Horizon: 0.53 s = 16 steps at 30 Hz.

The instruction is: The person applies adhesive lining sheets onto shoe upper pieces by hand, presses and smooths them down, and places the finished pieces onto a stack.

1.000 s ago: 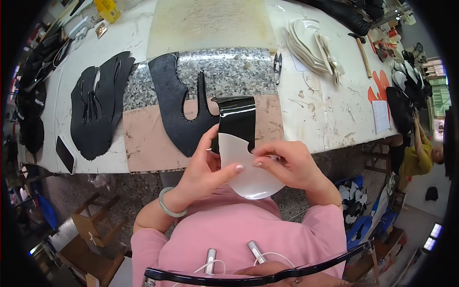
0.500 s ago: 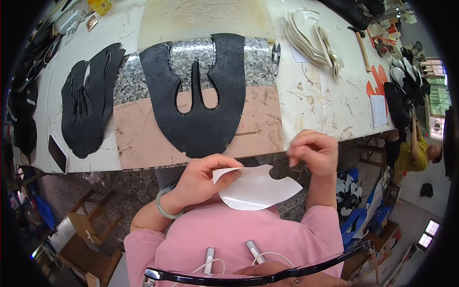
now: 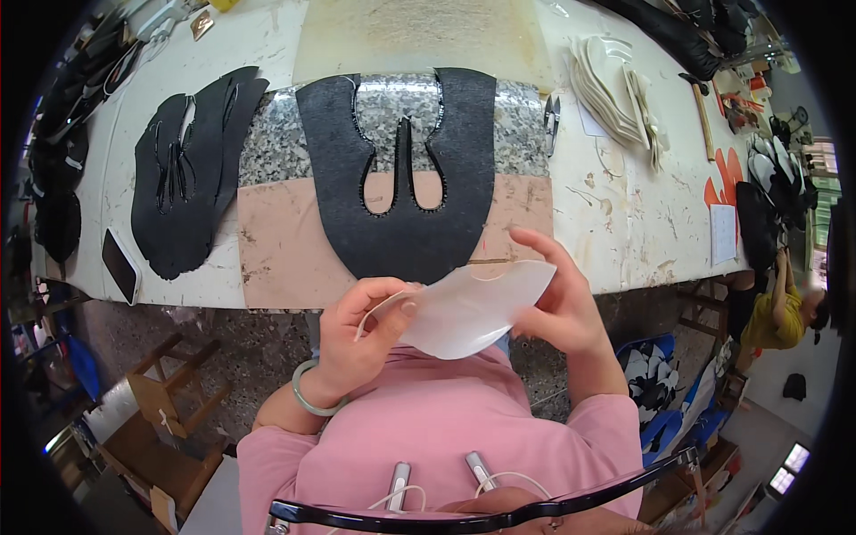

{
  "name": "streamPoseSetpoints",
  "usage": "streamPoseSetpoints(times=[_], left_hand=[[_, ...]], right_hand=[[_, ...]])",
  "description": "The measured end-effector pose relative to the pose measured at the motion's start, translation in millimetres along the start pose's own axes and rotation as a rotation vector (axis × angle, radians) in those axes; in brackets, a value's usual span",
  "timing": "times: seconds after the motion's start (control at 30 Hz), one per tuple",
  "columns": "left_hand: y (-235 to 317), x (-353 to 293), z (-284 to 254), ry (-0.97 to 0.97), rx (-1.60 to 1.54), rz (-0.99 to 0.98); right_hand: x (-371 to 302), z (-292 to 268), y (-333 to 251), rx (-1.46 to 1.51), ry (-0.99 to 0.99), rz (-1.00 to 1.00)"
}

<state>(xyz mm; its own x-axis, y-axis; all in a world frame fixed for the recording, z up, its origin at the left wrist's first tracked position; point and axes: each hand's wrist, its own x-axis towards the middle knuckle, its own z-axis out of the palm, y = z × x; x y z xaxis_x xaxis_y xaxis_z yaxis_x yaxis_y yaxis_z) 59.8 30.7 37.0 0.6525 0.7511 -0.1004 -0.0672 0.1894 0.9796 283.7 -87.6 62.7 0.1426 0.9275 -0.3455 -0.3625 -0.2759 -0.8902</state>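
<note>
A thin, glossy white sheet piece [image 3: 473, 308] with a curved cut-out in its edge hangs tilted over the table's front edge. Its left end is pinched between thumb and fingers of my left hand [image 3: 361, 325], which wears a pale bangle. At the sheet's other end is my right hand [image 3: 571, 308], thumb and index finger spread apart; the thumb lies by the lower edge, and some fingers are partly hidden behind the sheet. Just beyond, a large black shoe-upper-like piece [image 3: 339, 192] with two rounded openings and a central strip lies flat; the white sheet overlaps its near edge.
Under the black piece are a pinkish board [image 3: 267, 241] and a speckled slab [image 3: 276, 143]. More black pieces [image 3: 160, 227] and a phone [image 3: 120, 267] lie left. Snips [image 3: 552, 125], stacked off-white pieces [image 3: 606, 89] and a hammer [image 3: 704, 116] lie right. A person in yellow [image 3: 776, 316] is far right.
My right hand has come in to the sheet's right end and its fingers have spread. The sheet has moved up and tilted. The table has shifted rightward in view.
</note>
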Motion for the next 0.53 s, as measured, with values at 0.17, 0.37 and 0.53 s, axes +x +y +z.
streamPoseSetpoints(times=[0.17,0.37,0.53], left_hand=[[-9,24,-27,0.114,0.249,0.019],[-6,43,-37,0.264,0.528,0.081],[-4,43,-46,0.204,0.787,0.070]], right_hand=[[52,8,7,-0.239,0.088,-0.131],[82,6,7,-0.507,0.119,-0.102],[87,6,8,-0.697,0.136,-0.074]])
